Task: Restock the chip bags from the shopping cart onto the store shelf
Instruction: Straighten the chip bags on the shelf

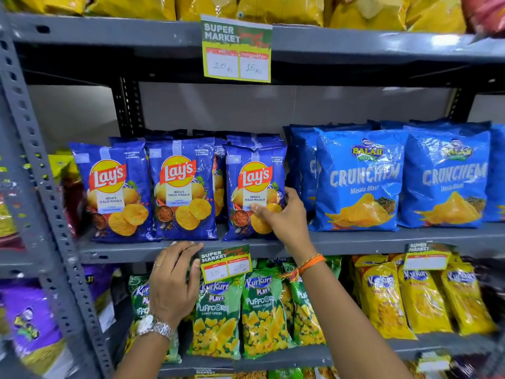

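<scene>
Head view looks at a grey metal shelf [355,243] stocked with chip bags. On its middle level, three dark blue Lay's bags stand upright in a row near the front edge, with more stacked behind them. The right hand [284,214] pinches the rightmost Lay's bag [252,192] at its lower right side, thumb on the printed face and fingers wrapped round the edge, likely squaring it so it stands flush with its neighbours and faces outward. The left hand [172,280] rests with fingers loosely spread over the shelf's front lip, just beside the price tag [225,262], holding nothing; it seems to steady the person while the other hand works. To the right of that bag, well filled, stand light blue Crunchem bags [358,181]. Green Kurkure bags [262,310] fill the level below. The shopping cart is out of view, so I cannot tell how many bags remain to restock.
</scene>
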Demonstrator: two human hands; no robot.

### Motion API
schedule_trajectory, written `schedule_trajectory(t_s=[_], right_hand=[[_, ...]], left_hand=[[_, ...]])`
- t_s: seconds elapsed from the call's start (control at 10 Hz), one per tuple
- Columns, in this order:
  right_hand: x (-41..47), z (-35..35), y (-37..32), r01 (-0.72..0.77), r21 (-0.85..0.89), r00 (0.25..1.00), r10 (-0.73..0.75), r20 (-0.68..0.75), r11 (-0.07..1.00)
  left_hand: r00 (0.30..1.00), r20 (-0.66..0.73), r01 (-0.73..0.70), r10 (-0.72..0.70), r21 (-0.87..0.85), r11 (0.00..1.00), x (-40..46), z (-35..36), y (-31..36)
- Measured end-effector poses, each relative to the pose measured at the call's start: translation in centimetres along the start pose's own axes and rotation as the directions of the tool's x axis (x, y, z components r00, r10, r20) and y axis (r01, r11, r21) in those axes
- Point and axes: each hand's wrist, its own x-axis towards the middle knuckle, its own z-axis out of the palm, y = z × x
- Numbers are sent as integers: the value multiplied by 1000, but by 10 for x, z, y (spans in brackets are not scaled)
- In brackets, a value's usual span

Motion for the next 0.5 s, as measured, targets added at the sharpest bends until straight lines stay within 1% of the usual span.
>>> schedule_trajectory(t_s=[0.3,0.4,0.5], right_hand=[[-7,3,-2,12,-27,998,-13,-54,1000],[-9,3,-1,24,-41,996,-27,-79,999],[-14,-2,-6,40,-2,994,-40,-106,999]], left_hand=[[999,19,28,-28,-16,999,-2,0,0],[999,33,19,-17,-37,999,0,-3,2],[999,46,29,-26,-71,997,-2,-6,7]])
